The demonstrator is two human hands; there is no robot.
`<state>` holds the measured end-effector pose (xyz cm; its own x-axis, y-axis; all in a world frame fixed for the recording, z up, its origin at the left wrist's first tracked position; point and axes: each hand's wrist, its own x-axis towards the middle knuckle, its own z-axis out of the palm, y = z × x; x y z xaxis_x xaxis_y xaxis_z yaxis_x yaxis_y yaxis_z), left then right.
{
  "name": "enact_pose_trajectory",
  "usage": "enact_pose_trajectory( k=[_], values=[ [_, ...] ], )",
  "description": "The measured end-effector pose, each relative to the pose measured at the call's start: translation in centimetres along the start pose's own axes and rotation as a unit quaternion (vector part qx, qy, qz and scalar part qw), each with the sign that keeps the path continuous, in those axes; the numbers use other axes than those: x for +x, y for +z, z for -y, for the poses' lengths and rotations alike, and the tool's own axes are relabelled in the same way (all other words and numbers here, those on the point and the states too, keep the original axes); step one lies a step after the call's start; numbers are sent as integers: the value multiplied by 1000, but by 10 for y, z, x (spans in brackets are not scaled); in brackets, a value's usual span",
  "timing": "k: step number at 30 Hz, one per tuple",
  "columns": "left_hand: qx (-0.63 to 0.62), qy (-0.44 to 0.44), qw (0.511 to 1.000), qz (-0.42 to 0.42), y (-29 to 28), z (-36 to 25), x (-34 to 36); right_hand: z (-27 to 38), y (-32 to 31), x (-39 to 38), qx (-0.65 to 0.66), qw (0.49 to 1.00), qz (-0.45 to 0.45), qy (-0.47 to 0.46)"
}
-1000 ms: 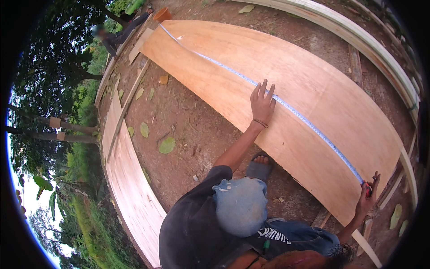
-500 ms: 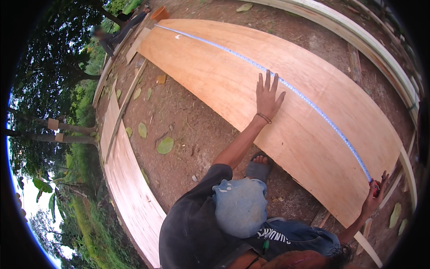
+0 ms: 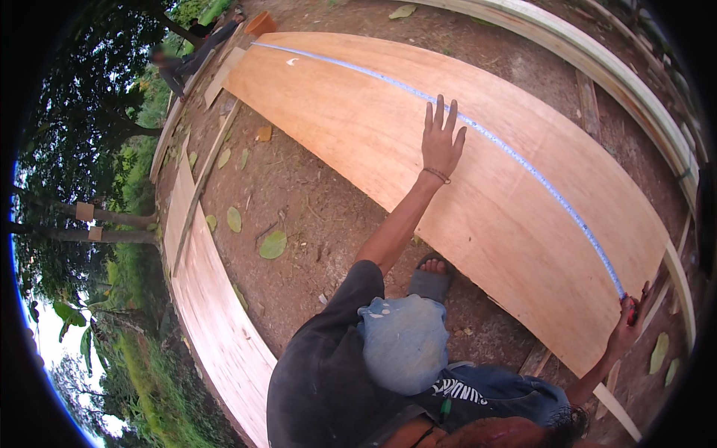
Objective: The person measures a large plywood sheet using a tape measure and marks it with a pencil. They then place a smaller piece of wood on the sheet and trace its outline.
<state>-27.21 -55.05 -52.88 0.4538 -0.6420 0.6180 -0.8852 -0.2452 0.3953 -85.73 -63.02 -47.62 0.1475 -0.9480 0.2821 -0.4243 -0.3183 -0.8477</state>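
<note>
A long sheet of plywood point(image 3: 358, 127) lies before me on the ground. The blue-white blade of a tape measure is stretched along it from the far left end to the near right end. At that right end my right hand point(image 3: 624, 328) is closed around the red and black tape measure point(image 3: 632, 310). Midway along the sheet my left hand point(image 3: 441, 143) is spread with its palm down. Its fingertips reach over the blade, and whether they press on it I cannot tell. A small pale crescent mark point(image 3: 292, 62) shows near the sheet's far end.
Long boards point(image 3: 553, 41) lie stacked beyond the plywood. Another pale panel point(image 3: 216, 321) rests on the soil at left, with a narrow batten point(image 3: 200, 187) across it. An orange bucket point(image 3: 260, 24) stands at the far end, near another person point(image 3: 183, 69). Sticks lie under the plywood's right end.
My left hand has shifted a little farther along the plywood, away from me. My right hand and the tape measure have edged slightly right. The whole view has moved a little.
</note>
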Motion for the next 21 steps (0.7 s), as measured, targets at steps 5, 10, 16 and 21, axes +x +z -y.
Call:
enact_pose_trajectory(
  k=[5, 10, 16, 21],
  values=[
    [46, 11, 999, -22, 13, -7, 20, -18, -20, 10, -3, 1000, -6, 16],
    [87, 32, 993, -68, 21, 5, 41, -24, -27, 17, 7, 999, -27, 27],
    [93, 47, 993, -64, 23, 8, 69, -7, -32, 23, -19, 999, -33, 8],
    [67, 32, 995, -65, 19, 10, 78, 7, -45, 21, -61, 997, -25, 35]
  ],
)
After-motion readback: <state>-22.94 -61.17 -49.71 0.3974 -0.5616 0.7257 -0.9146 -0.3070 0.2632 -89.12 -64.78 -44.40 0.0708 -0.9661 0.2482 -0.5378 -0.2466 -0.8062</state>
